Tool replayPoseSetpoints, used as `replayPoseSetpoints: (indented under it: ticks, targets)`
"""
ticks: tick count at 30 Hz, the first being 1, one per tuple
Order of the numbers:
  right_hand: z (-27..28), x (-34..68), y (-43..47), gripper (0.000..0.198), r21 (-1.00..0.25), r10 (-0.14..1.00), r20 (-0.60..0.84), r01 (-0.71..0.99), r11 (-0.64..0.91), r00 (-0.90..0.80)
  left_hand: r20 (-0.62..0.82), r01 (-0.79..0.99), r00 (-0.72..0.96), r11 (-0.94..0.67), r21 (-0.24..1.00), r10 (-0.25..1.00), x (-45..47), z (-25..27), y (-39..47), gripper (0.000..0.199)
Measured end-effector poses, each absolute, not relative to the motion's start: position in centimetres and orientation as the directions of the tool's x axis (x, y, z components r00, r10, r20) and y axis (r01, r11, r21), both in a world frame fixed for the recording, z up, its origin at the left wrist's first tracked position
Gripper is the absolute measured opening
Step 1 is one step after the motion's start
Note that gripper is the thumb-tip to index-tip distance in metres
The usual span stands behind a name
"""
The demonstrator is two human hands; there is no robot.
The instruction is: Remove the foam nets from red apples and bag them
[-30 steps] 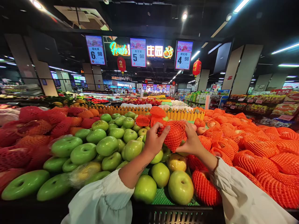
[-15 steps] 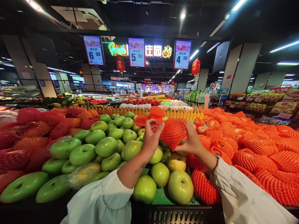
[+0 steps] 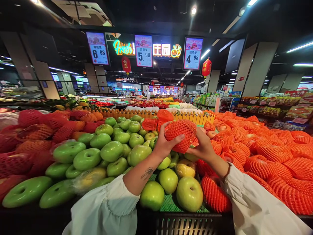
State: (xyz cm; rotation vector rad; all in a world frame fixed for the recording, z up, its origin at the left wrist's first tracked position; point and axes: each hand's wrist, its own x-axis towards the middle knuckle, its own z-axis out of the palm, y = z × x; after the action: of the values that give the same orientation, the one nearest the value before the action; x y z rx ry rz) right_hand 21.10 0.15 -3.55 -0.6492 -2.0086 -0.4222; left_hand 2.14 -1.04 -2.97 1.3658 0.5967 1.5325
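A piece of fruit in a red foam net (image 3: 183,130) is raised over the green apples, between both of my hands. My left hand (image 3: 165,141) grips it from the left, with the thumb across its front. From the right, my right hand (image 3: 202,146) holds its other side, the thumb under the lower edge and the other fingers partly hidden behind the net. The net covers the fruit, so its kind does not show. Below my wrists lie loose green apples (image 3: 168,181) and a yellowish wrapped fruit (image 3: 186,168).
Net-sleeved fruit (image 3: 276,166) fills the right side, and pinkish-red netted fruit (image 3: 34,143) the left. A black crate edge (image 3: 186,225) runs along the front. Behind the fruit stands a low yellow picket fence (image 3: 190,118). Price screens (image 3: 143,52) hang overhead.
My left hand has moved right and its thumb now lies across the front of the netted fruit. The netted fruit has turned and risen slightly between my hands.
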Motion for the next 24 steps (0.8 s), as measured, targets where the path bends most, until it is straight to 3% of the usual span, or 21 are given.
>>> replayPoseSetpoints:
  ticks: [4, 6, 8, 11, 14, 17, 19, 22, 24]
  targets:
    - [-3.5, 21.3, -0.3, 0.068, 0.078, 0.218, 0.883, 0.589, 0.804, -0.415, 0.553, -0.322, 0.027, -0.516, 0.793, 0.833, 2.4, -3.1, -1.5, 0.086]
    - [-3.4, 21.1, -0.8, 0.068, 0.042, 0.207, 0.897, 0.542, 0.840, -0.390, 0.599, -0.305, -0.005, -0.571, 0.762, 0.801, 2.4, -3.2, -1.4, 0.084]
    - [-3.2, 20.8, -1.3, 0.064, -0.131, 0.290, 0.906, 0.448, 0.885, -0.309, 0.622, -0.263, -0.070, -0.616, 0.742, 0.780, 2.3, -3.2, -1.2, 0.081]
    - [-2.9, 20.4, -1.4, 0.046, -0.491, 0.521, 0.842, 0.204, 0.847, -0.138, 0.644, -0.170, -0.223, -0.680, 0.713, 0.731, 2.1, -3.4, -0.6, 0.077]
    - [-3.0, 20.2, -0.5, 0.062, -0.708, 0.704, 0.703, -0.002, 0.706, -0.105, 0.717, -0.058, -0.270, -0.754, 0.655, 0.643, 1.9, -3.7, -0.3, 0.081]
    - [-3.5, 19.8, 0.5, 0.098, -0.802, 0.760, 0.593, -0.109, 0.587, -0.266, 0.825, 0.105, -0.141, -0.820, 0.563, 0.548, 1.6, -4.2, -0.3, 0.086]
    - [-3.7, 19.4, 0.4, 0.110, -0.826, 0.745, 0.554, -0.135, 0.547, -0.372, 0.904, 0.240, 0.047, -0.883, 0.403, 0.425, 1.4, -4.4, -0.4, 0.088]
    - [-3.4, 19.0, -0.2, 0.108, -0.847, 0.766, 0.510, -0.073, 0.526, -0.391, 0.905, 0.330, 0.311, -0.926, 0.182, 0.289, 1.0, -4.4, -0.5, 0.093]
    - [-2.8, 19.3, -0.4, 0.100, -0.832, 0.794, 0.528, 0.001, 0.554, -0.303, 0.879, 0.378, 0.365, -0.912, 0.162, 0.307, 1.0, -4.3, -0.6, 0.097]
